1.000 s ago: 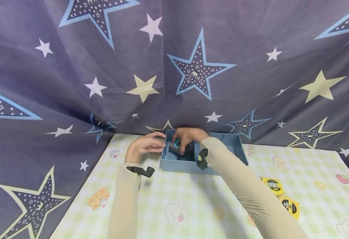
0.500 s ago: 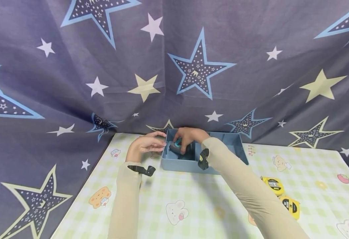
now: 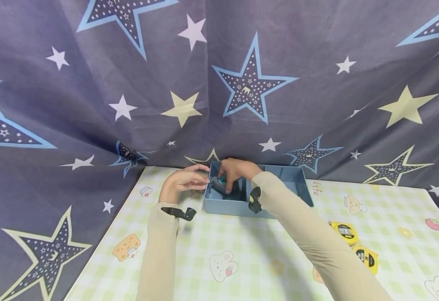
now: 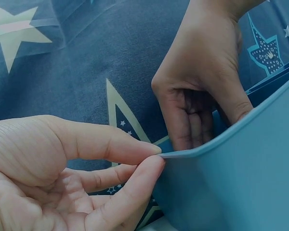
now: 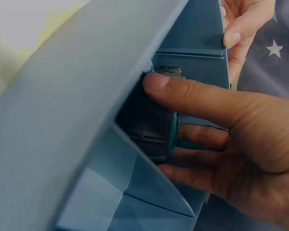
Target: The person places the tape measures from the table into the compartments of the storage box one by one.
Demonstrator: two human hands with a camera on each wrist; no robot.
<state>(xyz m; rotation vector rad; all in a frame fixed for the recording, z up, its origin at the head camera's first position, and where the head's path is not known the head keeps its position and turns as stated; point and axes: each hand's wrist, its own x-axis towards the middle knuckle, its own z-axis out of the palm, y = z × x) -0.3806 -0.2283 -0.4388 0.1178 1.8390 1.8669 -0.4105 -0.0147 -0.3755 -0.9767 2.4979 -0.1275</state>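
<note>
A blue divided storage box [image 3: 225, 206] stands at the back of the table. My left hand [image 3: 183, 182] is at its left end; the left wrist view shows the thumb and a finger of this hand [image 4: 62, 168] pinching the rim. Inside the leftmost compartment, my right hand [image 3: 236, 169] grips what looks like a dark tape measure [image 3: 219, 187] with teal trim. In the right wrist view, the thumb of the right hand [image 5: 245, 139] presses one side of the tape measure [image 5: 147, 122] and the fingers reach round the other. The box wall hides part of it.
Two yellow tape measures [image 3: 345, 233] lie on the checked tablecloth [image 3: 257, 259], right of my right forearm. A star-printed curtain [image 3: 242, 138] hangs right behind the box. Dividers split the box, and its right compartment [image 3: 294, 182] shows beyond my wrist.
The tape measure shifts and tilts slightly in my right hand, within the same compartment. The left hand keeps its place at the rim. The head view drifts a little.
</note>
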